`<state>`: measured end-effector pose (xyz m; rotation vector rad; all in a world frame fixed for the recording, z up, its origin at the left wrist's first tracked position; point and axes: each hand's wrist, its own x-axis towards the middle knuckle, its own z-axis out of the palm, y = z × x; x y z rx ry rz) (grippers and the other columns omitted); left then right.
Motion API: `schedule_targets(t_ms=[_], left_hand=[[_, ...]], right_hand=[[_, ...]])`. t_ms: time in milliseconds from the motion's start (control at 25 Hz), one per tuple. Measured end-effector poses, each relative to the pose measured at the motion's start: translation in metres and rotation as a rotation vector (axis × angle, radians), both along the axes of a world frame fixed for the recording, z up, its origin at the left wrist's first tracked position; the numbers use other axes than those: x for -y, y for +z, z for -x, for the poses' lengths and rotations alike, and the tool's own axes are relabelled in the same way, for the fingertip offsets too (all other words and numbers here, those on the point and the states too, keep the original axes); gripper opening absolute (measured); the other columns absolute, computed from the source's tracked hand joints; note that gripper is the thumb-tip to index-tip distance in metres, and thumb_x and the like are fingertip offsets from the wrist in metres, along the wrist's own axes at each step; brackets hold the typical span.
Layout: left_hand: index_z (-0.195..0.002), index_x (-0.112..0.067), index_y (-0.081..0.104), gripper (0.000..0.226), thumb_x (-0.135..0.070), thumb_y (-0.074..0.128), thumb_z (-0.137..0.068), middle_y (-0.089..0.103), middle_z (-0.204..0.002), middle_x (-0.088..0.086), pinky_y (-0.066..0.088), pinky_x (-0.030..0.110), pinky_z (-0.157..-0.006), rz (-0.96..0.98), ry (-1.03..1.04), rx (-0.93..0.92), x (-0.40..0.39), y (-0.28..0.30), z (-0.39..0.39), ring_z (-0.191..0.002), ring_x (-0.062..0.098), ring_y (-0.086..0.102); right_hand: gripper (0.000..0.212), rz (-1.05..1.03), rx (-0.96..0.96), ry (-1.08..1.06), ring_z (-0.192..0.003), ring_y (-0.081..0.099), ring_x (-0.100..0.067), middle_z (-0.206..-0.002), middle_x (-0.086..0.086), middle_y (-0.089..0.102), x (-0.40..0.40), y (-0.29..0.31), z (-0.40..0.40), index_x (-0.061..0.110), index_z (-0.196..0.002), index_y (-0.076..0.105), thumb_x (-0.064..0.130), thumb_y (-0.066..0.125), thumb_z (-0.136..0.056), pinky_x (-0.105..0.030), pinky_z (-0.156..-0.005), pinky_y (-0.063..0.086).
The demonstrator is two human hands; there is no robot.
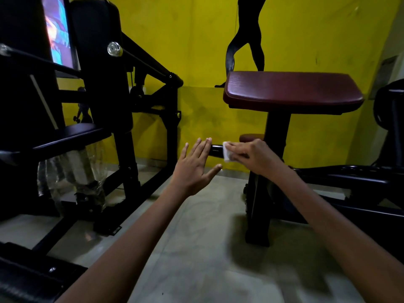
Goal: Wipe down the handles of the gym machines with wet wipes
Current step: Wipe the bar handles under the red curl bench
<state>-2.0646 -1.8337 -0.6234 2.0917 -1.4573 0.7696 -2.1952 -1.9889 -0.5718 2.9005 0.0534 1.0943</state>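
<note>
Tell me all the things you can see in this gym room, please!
wet wipe: one, white, pressed on the black handle
handle: one, black, sticking out left from the post under the pad
pad: one, dark red, on top of the black post
black machine: one, at left, with clear plastic wrap hanging low
wall: yellow, behind everything
floor: grey, underneath
left hand: one, fingers straight, by the handle's end
right hand: one, holds the wipe on the handle
</note>
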Motion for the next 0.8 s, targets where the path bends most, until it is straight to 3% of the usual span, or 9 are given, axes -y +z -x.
schedule_targets(t_ms=[80,200,280,360,440,520,600,680,800], left_hand=[[-0.151,-0.022,0.008,0.092,-0.077,-0.004,-0.077,0.029,-0.152,0.006,0.001,0.04,-0.117,0.031,0.015,0.026,0.001,0.001,0.004,-0.145,0.019,0.015],[-0.149,-0.022,0.024,0.095,-0.076,-0.009,-0.078,0.042,-0.142,0.008,0.007,0.044,-0.117,0.082,0.029,0.033,0.006,0.005,0.009,-0.141,0.023,0.026],[-0.145,-0.015,0.033,0.093,-0.074,-0.001,-0.081,0.039,-0.147,0.007,0.005,0.042,-0.117,0.11,0.029,0.029,0.009,0.007,0.014,-0.143,0.021,0.02],[-0.145,-0.009,0.034,0.095,-0.073,0.002,-0.082,0.03,-0.153,0.005,-0.001,0.037,-0.117,0.123,-0.012,0.042,0.011,0.007,0.016,-0.145,0.018,0.012],[-0.145,-0.006,0.031,0.101,-0.076,-0.003,-0.08,0.026,-0.154,0.007,-0.006,0.032,-0.116,0.121,-0.048,0.029,0.011,0.004,0.016,-0.145,0.017,0.009],[-0.145,-0.003,0.028,0.101,-0.076,0.0,-0.082,0.029,-0.152,0.01,-0.01,0.033,-0.116,0.123,-0.032,0.048,0.014,-0.002,0.017,-0.145,0.019,0.007],[-0.146,-0.002,0.026,0.1,-0.076,0.004,-0.083,0.03,-0.151,0.012,-0.013,0.039,-0.116,0.127,0.021,0.072,0.017,-0.008,0.021,-0.145,0.021,0.002],[-0.147,-0.002,0.023,0.102,-0.078,0.003,-0.081,0.027,-0.152,0.011,-0.016,0.043,-0.114,0.137,0.064,0.08,0.02,-0.011,0.024,-0.145,0.021,-0.002],[-0.148,-0.004,0.019,0.104,-0.079,0.0,-0.079,0.021,-0.155,0.008,-0.018,0.046,-0.112,0.145,0.081,0.076,0.022,-0.013,0.025,-0.145,0.018,-0.007]], right_hand=[[0.037,-0.061,0.067,-0.032,-0.108,0.061,-0.024,-0.122,-0.011,0.06,0.011,-0.007,0.019,0.005,-0.119,0.061,0.008,0.066,-0.083,-0.045,-0.089,0.053],[0.033,0.065,0.298,-0.082,-0.106,0.062,-0.03,-0.117,-0.017,0.062,0.013,-0.033,0.043,-0.003,-0.113,0.063,0.001,0.059,-0.08,-0.048,-0.088,0.053],[0.031,-0.021,0.489,-0.078,-0.098,0.066,-0.027,-0.11,-0.018,0.065,0.004,-0.058,0.05,-0.004,-0.112,0.063,-0.004,0.06,-0.081,-0.036,-0.084,0.055],[0.029,-0.533,0.722,-0.047,-0.074,0.069,-0.02,-0.096,-0.013,0.071,-0.019,-0.084,0.046,0.004,-0.112,0.063,-0.002,0.064,-0.083,-0.017,-0.067,0.052],[0.021,-1.356,0.837,0.15,-0.067,0.067,-0.013,-0.093,-0.014,0.071,-0.044,-0.099,0.029,0.01,-0.103,0.068,0.001,0.059,-0.087,-0.016,-0.066,0.052],[0.019,-1.967,0.77,0.391,-0.062,0.068,-0.008,-0.08,-0.009,0.07,-0.047,-0.1,0.002,0.007,-0.088,0.065,-0.002,0.049,-0.091,-0.017,-0.062,0.055],[0.015,-2.238,0.626,0.574,-0.054,0.065,-0.008,-0.066,-0.006,0.068,-0.039,-0.087,-0.03,0.005,-0.082,0.06,-0.002,0.051,-0.09,-0.016,-0.056,0.054],[0.01,-2.252,0.431,0.749,-0.066,0.066,-0.012,-0.078,-0.009,0.068,-0.046,-0.071,-0.054,0.007,-0.083,0.068,0.003,0.069,-0.074,-0.02,-0.066,0.055],[0.028,-2.167,0.235,0.862,-0.087,0.069,-0.016,-0.097,-0.011,0.071,-0.054,-0.067,-0.062,0.005,-0.088,0.074,0.013,0.068,-0.063,-0.027,-0.075,0.057]])
